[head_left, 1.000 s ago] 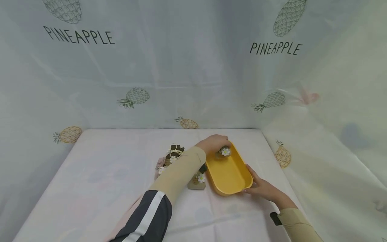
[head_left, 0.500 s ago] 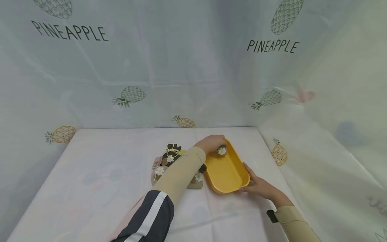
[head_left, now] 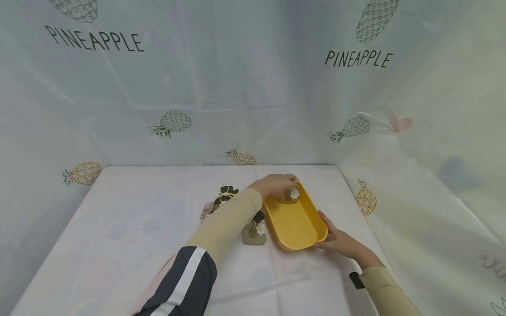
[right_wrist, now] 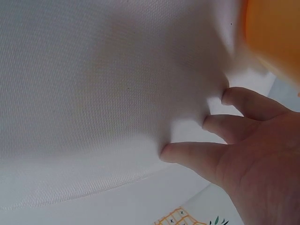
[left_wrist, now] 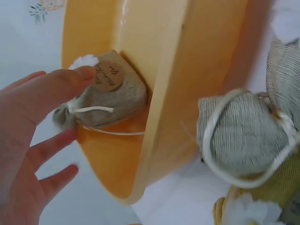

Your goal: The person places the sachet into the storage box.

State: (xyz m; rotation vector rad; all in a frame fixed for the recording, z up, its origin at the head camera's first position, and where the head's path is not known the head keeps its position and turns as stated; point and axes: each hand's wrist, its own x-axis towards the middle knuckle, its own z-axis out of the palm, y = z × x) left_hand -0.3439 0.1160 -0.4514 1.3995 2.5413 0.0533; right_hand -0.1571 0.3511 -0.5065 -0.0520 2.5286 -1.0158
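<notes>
My left hand [head_left: 275, 184] reaches across to the far end of a yellow tray [head_left: 299, 226]. In there leans a small burlap drawstring sachet [left_wrist: 119, 98] with a white flower, a round tag and a pale cord. The left wrist view has spread fingers [left_wrist: 51, 145] around the sachet's tied neck, one fingertip overlapping the flower. My right hand [head_left: 341, 243] spans the tray's near right corner, thumb at the short side and fingers along the long side. In the right wrist view several extended fingers [right_wrist: 197, 157] touch the white cloth beside the tray.
Left of the tray lie more sachets, among them a greenish-grey sachet [head_left: 254, 235] with a daisy and a dark-topped sachet [head_left: 227, 191] with a cream bow. My left sleeve [head_left: 225, 221] covers part of this group. A pineapple-printed curtain [head_left: 253, 87] hangs behind the table.
My left hand has shifted slightly and its fingertips now sit higher, above the sachet, whose lower edge shows against the tray floor. The right hand keeps its place at the corner.
</notes>
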